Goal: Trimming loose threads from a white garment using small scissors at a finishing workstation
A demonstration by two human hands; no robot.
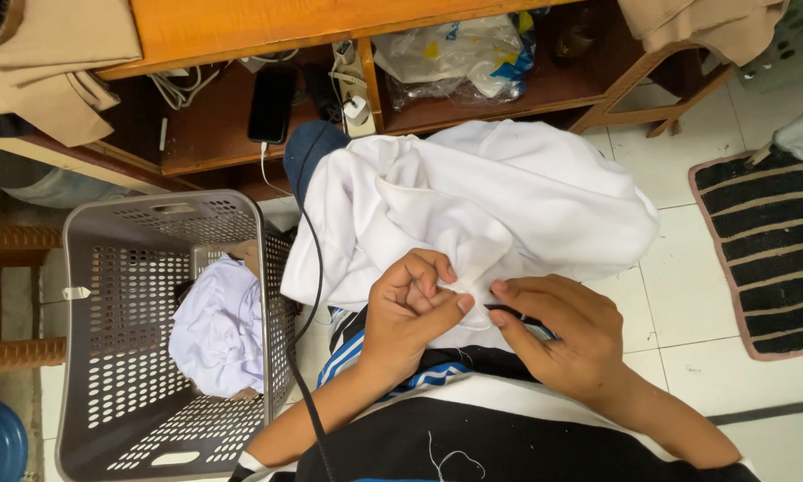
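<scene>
A white garment (473, 201) lies bunched over my lap. My left hand (410, 312) pinches a fold of its near edge between thumb and fingers. My right hand (562, 326) grips the same edge from the right, fingertips almost touching the left ones; a thin dark item shows under its fingers, too small to identify. A loose white thread (450, 457) lies on my dark shirt below the hands.
A grey perforated laundry basket (107, 357) stands at my left with a pale garment (218, 326) inside. A wooden table shelf (232, 134) ahead holds a black phone (272, 103), cables and plastic bags (455, 54). A black cable (315, 268) runs down past my lap. A striped mat (772, 250) lies at right.
</scene>
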